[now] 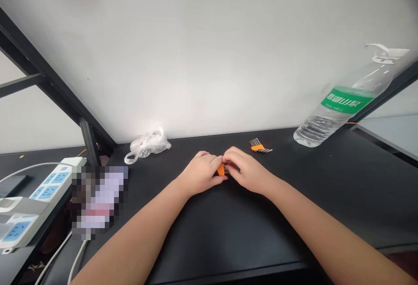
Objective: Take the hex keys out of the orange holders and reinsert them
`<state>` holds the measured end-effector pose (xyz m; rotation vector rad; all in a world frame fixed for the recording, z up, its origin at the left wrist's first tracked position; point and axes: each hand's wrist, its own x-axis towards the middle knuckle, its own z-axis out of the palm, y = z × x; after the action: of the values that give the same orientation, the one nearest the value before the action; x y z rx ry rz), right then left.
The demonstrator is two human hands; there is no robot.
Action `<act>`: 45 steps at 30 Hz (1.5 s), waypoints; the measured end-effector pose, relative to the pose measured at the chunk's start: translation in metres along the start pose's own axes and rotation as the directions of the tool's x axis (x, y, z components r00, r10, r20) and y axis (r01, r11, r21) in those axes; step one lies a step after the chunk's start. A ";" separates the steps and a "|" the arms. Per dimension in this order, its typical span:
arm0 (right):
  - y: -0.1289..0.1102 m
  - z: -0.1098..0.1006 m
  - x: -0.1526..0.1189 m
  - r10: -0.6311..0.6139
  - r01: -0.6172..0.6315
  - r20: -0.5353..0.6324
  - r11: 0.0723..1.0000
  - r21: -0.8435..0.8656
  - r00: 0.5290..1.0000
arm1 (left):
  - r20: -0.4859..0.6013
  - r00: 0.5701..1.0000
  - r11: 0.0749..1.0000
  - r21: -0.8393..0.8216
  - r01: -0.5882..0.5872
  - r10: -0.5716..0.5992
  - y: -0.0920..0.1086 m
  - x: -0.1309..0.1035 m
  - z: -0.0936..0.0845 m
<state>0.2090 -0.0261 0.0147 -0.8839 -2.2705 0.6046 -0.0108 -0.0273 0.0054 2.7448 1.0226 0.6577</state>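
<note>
My left hand is closed around a small orange holder, resting at the middle of the black table. Thin dark metal rods stick out of its right side, like hex keys. The fingers of my right hand are pinched at those rods, and the fingertips partly hide them. A second orange holder lies behind my right hand, with several thin dark rods fanning from it like a hex key set.
A large water bottle stands at the back right by the wall. A crumpled clear plastic bag lies at the back left. At the left are a blurred-out phone-like object, a white power strip and cables. A black frame rises at each side.
</note>
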 end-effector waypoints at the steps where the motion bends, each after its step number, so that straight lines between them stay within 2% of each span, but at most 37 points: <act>1: 0.000 -0.001 -0.001 0.005 -0.005 0.002 1.000 0.008 1.000 | 0.003 1.000 1.000 -0.004 0.003 -0.003 0.000 -0.001 0.000; 5: 0.011 -0.013 -0.007 0.072 -0.071 0.015 0.996 -0.052 0.997 | -0.026 0.999 0.999 -0.005 0.036 -0.036 -0.003 -0.004 0.001; 9: 0.034 -0.029 -0.013 0.204 -0.177 0.141 0.967 -0.186 0.969 | -0.084 0.990 0.994 0.014 0.112 -0.111 -0.011 -0.006 0.004; 13: 0.045 -0.034 -0.016 0.269 -0.219 0.237 0.951 -0.217 0.933 | -0.111 0.978 0.983 0.016 0.182 -0.179 -0.018 -0.006 0.005; 21: 0.033 -0.027 -0.012 0.323 -0.265 0.241 0.933 -0.245 0.915 | -0.108 0.980 0.985 0.022 0.171 -0.168 -0.019 -0.007 0.008; 23: 0.029 -0.026 -0.011 0.381 -0.301 0.240 0.902 -0.310 0.893 | -0.112 0.980 0.985 0.022 0.169 -0.165 -0.019 -0.007 0.009; 26: 0.026 -0.025 -0.013 0.500 -0.379 0.187 0.809 -0.450 0.846 | -0.117 0.979 0.985 0.017 0.169 -0.166 -0.020 -0.006 0.010; 29: 0.028 -0.027 -0.016 0.539 -0.406 0.153 0.766 -0.497 0.829 | -0.120 0.979 0.986 0.009 0.164 -0.162 -0.020 -0.006 0.011; 33: 0.031 -0.031 -0.017 0.506 -0.413 0.171 0.822 -0.391 0.845 | -0.118 0.980 0.987 0.000 0.163 -0.161 -0.020 -0.006 0.010; 35: 0.029 -0.031 -0.015 0.429 -0.365 0.172 0.878 -0.310 0.887 | -0.118 0.980 0.987 -0.004 0.160 -0.159 -0.020 -0.006 0.010; 39: 0.018 -0.030 -0.011 0.205 -0.187 0.115 0.970 -0.154 0.972 | -0.131 0.979 0.988 -0.012 0.153 -0.153 -0.020 -0.006 0.010; 45: 0.012 -0.026 -0.010 0.074 -0.069 0.054 0.993 -0.094 0.996 | -0.123 0.983 0.990 -0.010 0.139 -0.139 -0.020 -0.006 0.010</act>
<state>0.2382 -0.0208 0.0224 -1.0085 -2.3427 0.5673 -0.0221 -0.0159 -0.0111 2.6293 1.2270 0.8126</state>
